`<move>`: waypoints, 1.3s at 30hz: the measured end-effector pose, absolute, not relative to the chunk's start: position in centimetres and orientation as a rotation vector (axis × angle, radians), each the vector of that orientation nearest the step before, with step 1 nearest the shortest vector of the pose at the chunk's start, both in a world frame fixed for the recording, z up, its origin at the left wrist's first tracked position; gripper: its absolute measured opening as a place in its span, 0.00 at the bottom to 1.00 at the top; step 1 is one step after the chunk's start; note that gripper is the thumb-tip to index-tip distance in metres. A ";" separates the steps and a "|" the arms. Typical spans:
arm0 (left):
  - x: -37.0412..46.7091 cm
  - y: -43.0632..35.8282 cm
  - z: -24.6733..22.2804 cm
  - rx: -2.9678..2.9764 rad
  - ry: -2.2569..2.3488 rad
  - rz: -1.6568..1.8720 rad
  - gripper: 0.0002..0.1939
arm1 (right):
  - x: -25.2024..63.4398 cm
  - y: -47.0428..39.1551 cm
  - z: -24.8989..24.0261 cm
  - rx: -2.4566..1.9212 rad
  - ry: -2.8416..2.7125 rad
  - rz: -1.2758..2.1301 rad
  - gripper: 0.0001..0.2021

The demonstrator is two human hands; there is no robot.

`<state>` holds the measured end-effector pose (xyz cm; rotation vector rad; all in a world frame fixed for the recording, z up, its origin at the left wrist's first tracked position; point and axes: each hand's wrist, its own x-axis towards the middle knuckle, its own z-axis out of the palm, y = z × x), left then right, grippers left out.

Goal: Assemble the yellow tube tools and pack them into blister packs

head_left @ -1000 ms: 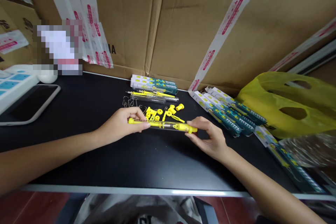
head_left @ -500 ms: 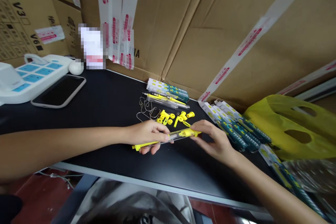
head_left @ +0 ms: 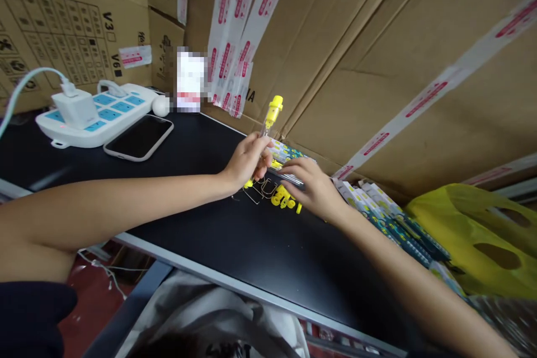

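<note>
Head view: bench [head_left: 251, 246], with the phone [head_left: 138, 137] as landmark
Left hand [head_left: 250, 162]: closed round a clear tube [head_left: 265, 131], right of the phone
Tube's pose: lifted and tilted, yellow cap [head_left: 275, 103] uppermost
Right hand [head_left: 312, 185]: farther right of the phone, thumb and fingertips parted; contact with anything behind, cannot tell
Yellow parts [head_left: 283, 197]: loosely clustered right of the phone, beside wire hooks [head_left: 260, 190]
Slim boxes [head_left: 388, 215]: well to the right of the phone
Yellow bag [head_left: 423, 207]: farther right still
Power strip [head_left: 119, 105]: just behind the phone
</note>
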<state>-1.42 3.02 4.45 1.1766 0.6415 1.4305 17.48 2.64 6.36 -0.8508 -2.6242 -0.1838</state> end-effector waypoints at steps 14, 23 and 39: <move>-1.8 3.2 4.4 1.346 0.631 1.402 0.11 | 9.7 5.5 4.2 -1.002 -3.058 -0.312 0.09; -1.6 2.6 4.2 1.315 0.586 1.353 0.12 | 9.9 6.5 5.0 -1.111 -3.089 0.095 0.05; -0.3 0.3 2.6 1.268 0.588 0.933 0.05 | 18.8 1.0 5.2 -1.229 -1.981 1.324 0.12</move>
